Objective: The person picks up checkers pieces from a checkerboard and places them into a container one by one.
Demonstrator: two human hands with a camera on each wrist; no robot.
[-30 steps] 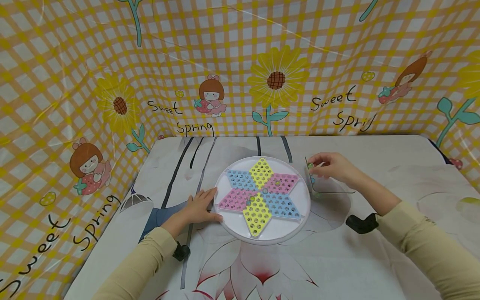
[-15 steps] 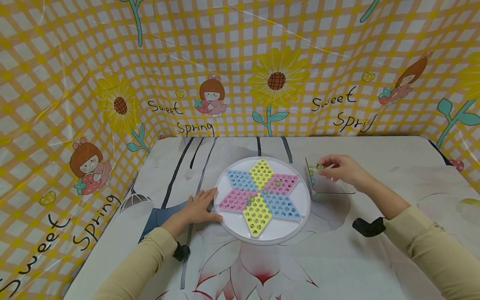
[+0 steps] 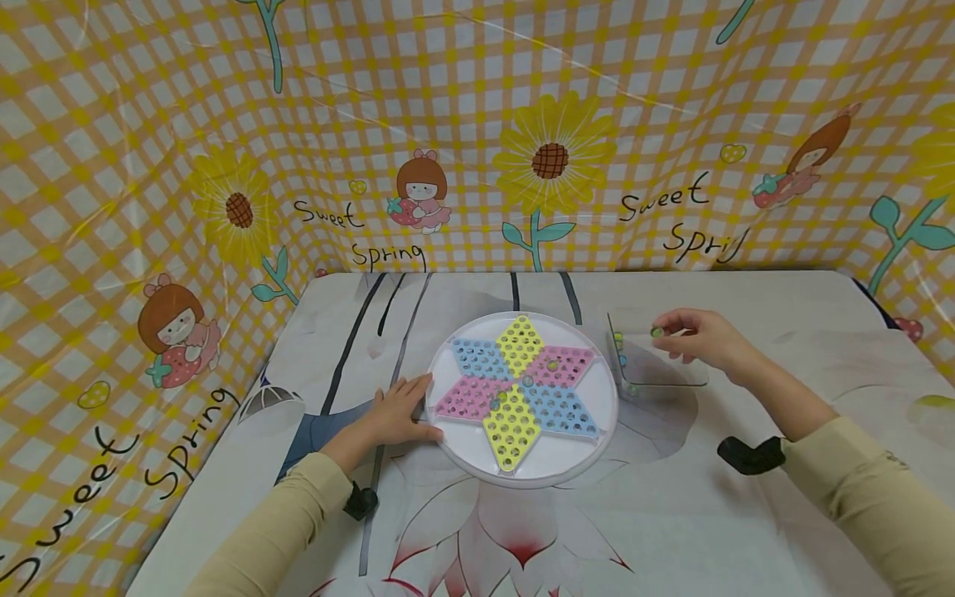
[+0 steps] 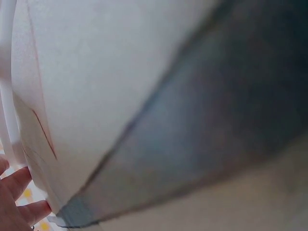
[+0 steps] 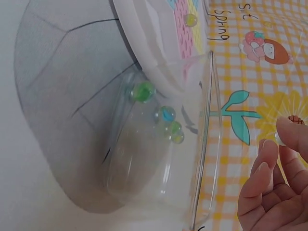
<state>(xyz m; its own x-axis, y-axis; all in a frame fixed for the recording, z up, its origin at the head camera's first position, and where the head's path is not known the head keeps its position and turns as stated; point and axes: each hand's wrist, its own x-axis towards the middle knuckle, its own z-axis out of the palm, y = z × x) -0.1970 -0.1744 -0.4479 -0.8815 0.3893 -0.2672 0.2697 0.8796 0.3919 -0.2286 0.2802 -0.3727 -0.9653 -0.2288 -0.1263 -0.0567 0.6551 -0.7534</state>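
Observation:
My right hand (image 3: 705, 342) pinches a green marble (image 3: 657, 332) between thumb and fingers, above a clear box (image 3: 664, 384). Inside that box, several green and blue marbles (image 5: 167, 114) lie together at the side by the board, as the right wrist view shows. To the left is a round white Chinese checkers board (image 3: 462, 452) with a six-pointed star of pink, blue and yellow points. A few marbles sit in its holes, among them a yellow-green one (image 3: 552, 365) on pink and a pale one (image 3: 527, 381) at the centre. My left hand (image 3: 395, 413) rests, fingers spread, at the board's left rim.
A white tablecloth (image 3: 582, 539) printed with flowers and dark lines covers the table. Yellow checked cloth (image 3: 477, 124) with sunflowers hangs behind and on the left. A black wrist device (image 3: 749, 456) sits under the right forearm, another (image 3: 361, 502) under the left.
My right hand has drawn away from the box's left side and moved right, carrying the green marble. The left hand and the board stay where they were.

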